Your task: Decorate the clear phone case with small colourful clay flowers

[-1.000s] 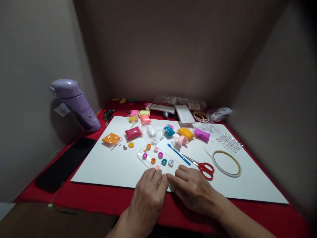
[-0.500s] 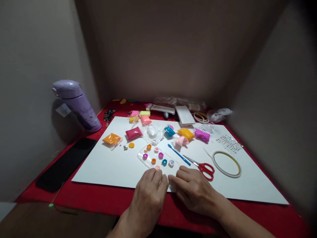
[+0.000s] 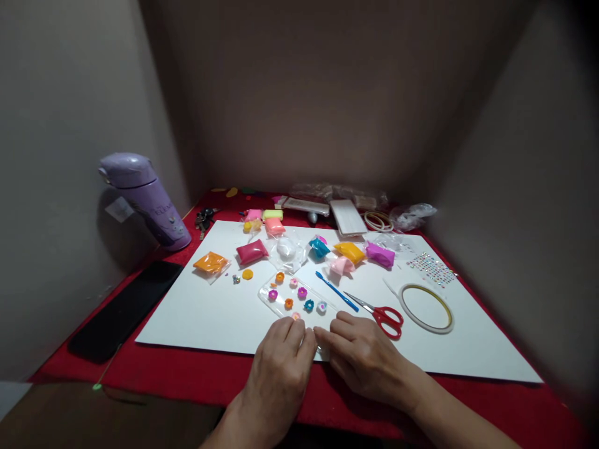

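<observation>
A clear phone case (image 3: 281, 304) lies on the white board, dotted with several small clay flowers, among them a teal flower (image 3: 309, 305) and a purple flower (image 3: 302, 292). Over its near end is my left hand (image 3: 283, 362), its fingers bent and pressed together. My right hand (image 3: 360, 349) comes in from the other side, fingers curled, its index fingertip almost meeting the left thumb. Whatever lies between the fingertips is hidden or too small to name. Beyond the right hand are red-handled scissors (image 3: 387, 321) and a blue modelling tool (image 3: 337, 291).
Clay packets, such as a red packet (image 3: 253, 251) and an orange packet (image 3: 211, 263), line the far part of the white board (image 3: 187, 324). A tape roll (image 3: 453, 315) and gem stickers (image 3: 433, 268) lie right. Left are a black phone (image 3: 124, 312) and a purple bottle (image 3: 154, 199).
The right index fingertip has shifted slightly left, closer to the left thumb. The left hand stays nearly in place. The view has moved a little.
</observation>
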`<state>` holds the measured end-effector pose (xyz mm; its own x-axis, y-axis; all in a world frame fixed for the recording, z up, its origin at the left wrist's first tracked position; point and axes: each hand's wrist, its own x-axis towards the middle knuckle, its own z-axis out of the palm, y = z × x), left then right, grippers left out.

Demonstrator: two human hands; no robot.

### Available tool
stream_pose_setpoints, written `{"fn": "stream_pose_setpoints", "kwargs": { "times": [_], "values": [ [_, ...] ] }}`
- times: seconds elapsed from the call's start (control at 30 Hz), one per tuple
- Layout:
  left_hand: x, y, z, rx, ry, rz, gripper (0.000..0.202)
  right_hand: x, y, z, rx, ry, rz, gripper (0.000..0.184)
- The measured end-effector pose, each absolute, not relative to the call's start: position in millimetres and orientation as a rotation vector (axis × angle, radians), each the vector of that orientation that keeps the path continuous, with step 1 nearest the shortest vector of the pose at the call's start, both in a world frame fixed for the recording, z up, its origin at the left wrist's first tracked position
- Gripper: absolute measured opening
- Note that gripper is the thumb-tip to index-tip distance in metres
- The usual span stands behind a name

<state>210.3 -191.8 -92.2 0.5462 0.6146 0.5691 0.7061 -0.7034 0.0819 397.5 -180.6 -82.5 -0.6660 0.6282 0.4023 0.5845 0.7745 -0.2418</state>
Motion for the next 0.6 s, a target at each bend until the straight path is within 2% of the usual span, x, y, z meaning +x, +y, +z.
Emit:
{"fn": "stream_pose_setpoints", "kwargs": {
  "times": [0.6],
  "values": [
    [211.0,-192.7,-91.6,-2.623,-1.134,-0.852,0.016,396.9,-180.9,-81.0,-0.917,-2.519,0.081,0.019]
  ]
}}
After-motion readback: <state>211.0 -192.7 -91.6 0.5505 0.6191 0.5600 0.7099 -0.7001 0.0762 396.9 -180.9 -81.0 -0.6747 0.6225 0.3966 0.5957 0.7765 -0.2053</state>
